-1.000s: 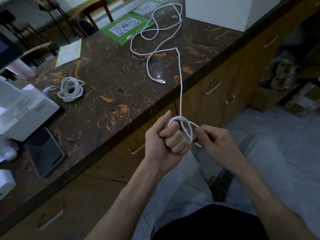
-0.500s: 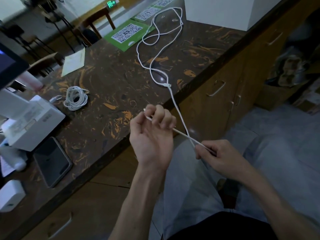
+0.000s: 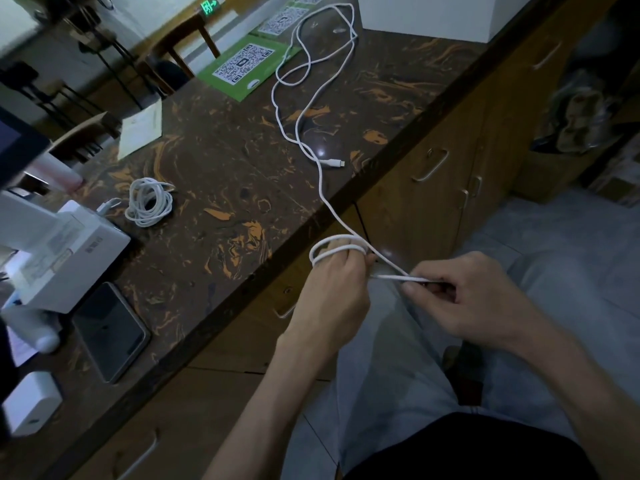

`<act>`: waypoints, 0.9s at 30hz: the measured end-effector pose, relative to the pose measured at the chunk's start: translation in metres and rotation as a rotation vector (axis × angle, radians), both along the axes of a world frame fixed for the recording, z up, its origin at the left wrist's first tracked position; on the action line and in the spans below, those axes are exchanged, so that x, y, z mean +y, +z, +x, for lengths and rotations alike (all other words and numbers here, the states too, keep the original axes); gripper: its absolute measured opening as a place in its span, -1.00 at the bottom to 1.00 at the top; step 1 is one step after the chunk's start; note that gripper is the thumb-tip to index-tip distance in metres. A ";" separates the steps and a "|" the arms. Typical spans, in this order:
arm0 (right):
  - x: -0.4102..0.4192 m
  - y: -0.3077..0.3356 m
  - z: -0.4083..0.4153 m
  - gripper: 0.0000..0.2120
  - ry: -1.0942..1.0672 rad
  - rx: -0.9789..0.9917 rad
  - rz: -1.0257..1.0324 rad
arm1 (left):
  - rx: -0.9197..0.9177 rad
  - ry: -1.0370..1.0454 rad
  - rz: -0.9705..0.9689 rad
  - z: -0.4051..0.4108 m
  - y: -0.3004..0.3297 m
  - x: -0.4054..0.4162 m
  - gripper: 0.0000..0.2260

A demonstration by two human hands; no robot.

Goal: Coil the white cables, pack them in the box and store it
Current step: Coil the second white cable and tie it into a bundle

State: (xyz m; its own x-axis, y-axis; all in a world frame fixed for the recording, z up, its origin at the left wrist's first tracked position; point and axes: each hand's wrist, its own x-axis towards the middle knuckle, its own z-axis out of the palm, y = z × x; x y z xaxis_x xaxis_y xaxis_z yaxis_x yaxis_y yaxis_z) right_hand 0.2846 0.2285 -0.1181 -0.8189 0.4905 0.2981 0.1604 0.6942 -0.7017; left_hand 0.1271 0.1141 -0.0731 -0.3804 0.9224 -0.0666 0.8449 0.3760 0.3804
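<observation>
A long white cable (image 3: 300, 98) snakes loosely over the dark marbled counter and drops off its front edge to my hands. Two loops of it are wound around the fingers of my left hand (image 3: 334, 282), held just past the counter edge. My right hand (image 3: 460, 299) pinches the cable's near stretch, pulled taut between the hands. The cable's plug (image 3: 334, 163) lies near the counter edge. A second white cable (image 3: 149, 201), coiled, rests on the counter at the left. A white box (image 3: 65, 251) stands at the far left.
A dark phone (image 3: 110, 330) lies by the box, with a white charger block (image 3: 31, 403) nearer me. A folded paper (image 3: 142, 133) and green QR-code cards (image 3: 247, 67) lie further back. A large white box (image 3: 433, 15) stands at the far end. Drawers with metal handles (image 3: 431, 164) line the counter front.
My left hand has turned and dropped below the counter edge, taking another loop of cable around its fingers. My right hand has stayed pinched on the cable and slid rightward.
</observation>
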 end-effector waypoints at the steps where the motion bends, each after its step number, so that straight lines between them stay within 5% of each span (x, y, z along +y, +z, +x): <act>1: 0.001 0.001 0.001 -0.77 0.020 -0.005 -0.014 | 0.003 -0.031 -0.011 0.001 0.000 -0.004 -0.92; 5: 0.004 0.002 0.003 -0.83 0.070 -0.011 -0.073 | 0.092 -0.149 -0.117 0.005 -0.006 -0.016 -0.50; 11: 0.005 0.003 0.007 -0.72 0.069 0.017 -0.072 | 0.267 -0.247 -0.211 0.012 -0.015 -0.022 -0.48; 17: 0.014 0.013 0.015 -0.68 -0.027 0.116 -0.069 | -0.063 -0.263 -0.185 0.012 -0.004 -0.026 -0.44; 19: 0.017 0.015 0.018 -0.63 -0.074 0.138 -0.038 | -0.303 -0.245 -0.169 0.010 -0.001 -0.029 -0.43; 23: 0.018 0.017 0.018 -0.60 -0.161 0.189 -0.004 | -1.245 -0.228 -0.155 0.013 -0.001 -0.037 -0.54; 27: 0.014 0.013 0.012 -0.57 -0.201 0.184 -0.024 | -1.796 -0.343 -0.148 0.031 -0.002 -0.031 -0.68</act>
